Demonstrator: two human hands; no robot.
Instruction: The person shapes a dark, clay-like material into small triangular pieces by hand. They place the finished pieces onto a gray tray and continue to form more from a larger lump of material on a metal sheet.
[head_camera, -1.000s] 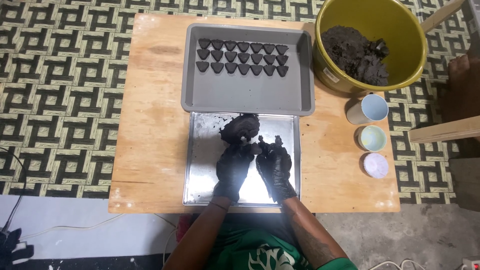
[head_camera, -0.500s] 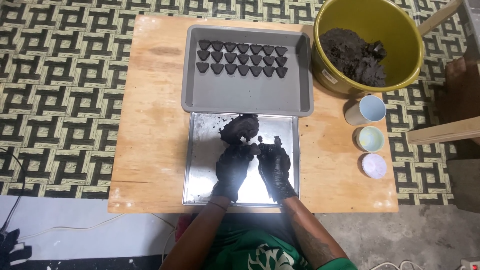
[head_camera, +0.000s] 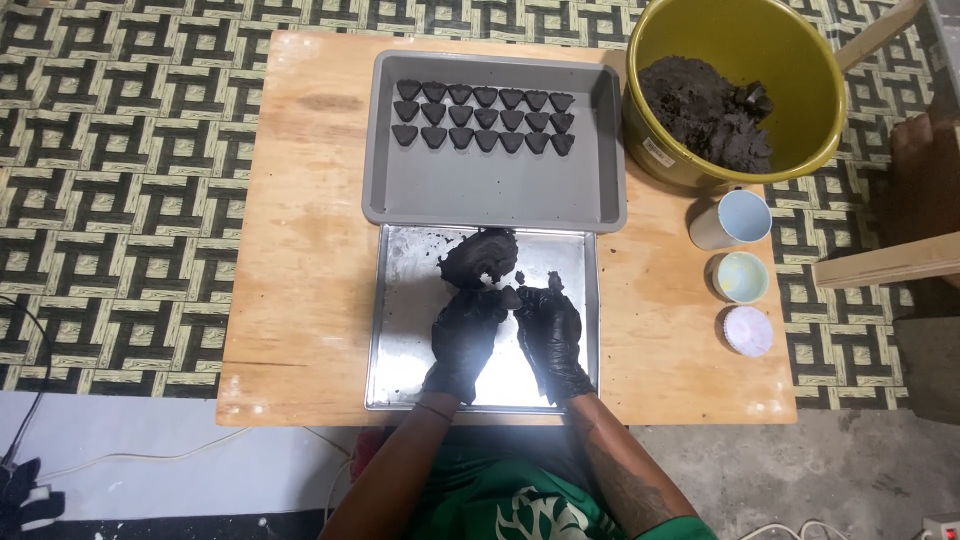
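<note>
While both gloved hands are meeting over the metal tray (head_camera: 400, 340), we are recording the following; our left hand (head_camera: 468, 335) and our right hand (head_camera: 548, 330) are both wearing black gloves smeared with dark material; their fingertips are coming together around a small dark piece (head_camera: 511, 297), which we are pinching between them; the fingers of each hand are curling narrowly onto that piece, so neither hand is standing wide.

Just beyond the grip, a larger dark lump (head_camera: 480, 258) is lying on the same metal tray, touching or nearly touching the left fingertips; we cannot tell which; small dark crumbs are lying just beside the right fingertips.

Farther beyond the grip, a grey baking pan (head_camera: 495, 185) is resting on the wooden table (head_camera: 300, 250), its near edge just against the metal tray; two rows of dark heart-shaped pieces (head_camera: 485, 118) are sitting along the pan's far side.

To the right of the grip and well beyond it, a yellow bowl (head_camera: 800, 70) is holding a heap of the same dark material; nearer, well to the right of the right hand, three things are standing in a line: a pale blue cup (head_camera: 735, 218), a small pale green cup (head_camera: 740, 277) and a white fluted paper case (head_camera: 748, 330), each apart from the next.

Below the table, patterned flooring is showing on the left side.
</note>
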